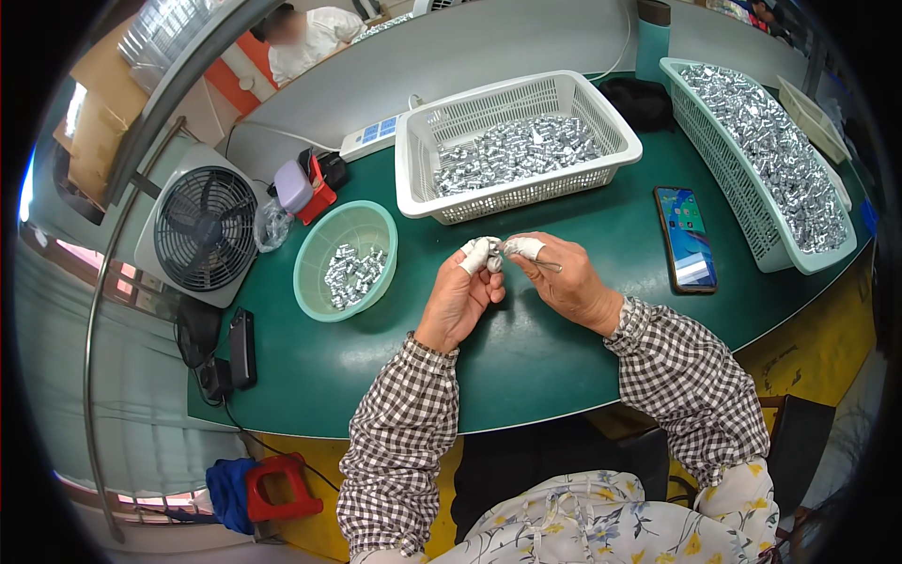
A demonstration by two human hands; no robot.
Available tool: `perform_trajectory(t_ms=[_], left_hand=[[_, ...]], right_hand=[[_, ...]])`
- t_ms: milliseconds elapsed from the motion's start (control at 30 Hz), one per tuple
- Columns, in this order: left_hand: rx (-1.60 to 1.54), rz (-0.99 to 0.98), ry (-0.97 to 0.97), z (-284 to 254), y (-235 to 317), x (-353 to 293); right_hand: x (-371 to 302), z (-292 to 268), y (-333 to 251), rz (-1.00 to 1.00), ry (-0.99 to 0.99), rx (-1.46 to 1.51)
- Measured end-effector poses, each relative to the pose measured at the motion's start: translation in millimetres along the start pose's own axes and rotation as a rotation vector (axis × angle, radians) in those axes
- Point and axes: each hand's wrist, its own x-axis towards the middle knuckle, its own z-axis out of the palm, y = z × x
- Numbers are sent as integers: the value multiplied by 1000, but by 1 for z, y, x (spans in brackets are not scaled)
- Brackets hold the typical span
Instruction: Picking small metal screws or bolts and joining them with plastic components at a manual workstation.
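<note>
Over the green table, my two hands meet just in front of the white basket. My left hand, with white wraps on its fingertips, is closed around small silver metal parts. My right hand pinches a thin metal tool, its tip against the parts in my left hand. White wrap covers a right fingertip too. The tool's working end is hidden by my fingers. The white basket holds many small silver metal parts. To the left, a round light-green colander contains a smaller pile.
A long pale-green basket full of silver parts stands right. A phone lies beside it. A fan, purple box and power strip are left and behind. A bottle stands far back. Another person sits beyond the partition.
</note>
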Motion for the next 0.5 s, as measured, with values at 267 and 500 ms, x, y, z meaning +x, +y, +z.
perform_trajectory(t_ms=[267, 500], left_hand=[[183, 59, 43, -1, 3, 2], [428, 215, 236, 2, 9, 4]], right_hand=[[1, -2, 1, 474, 44, 304], [-1, -4, 6, 525, 127, 266]])
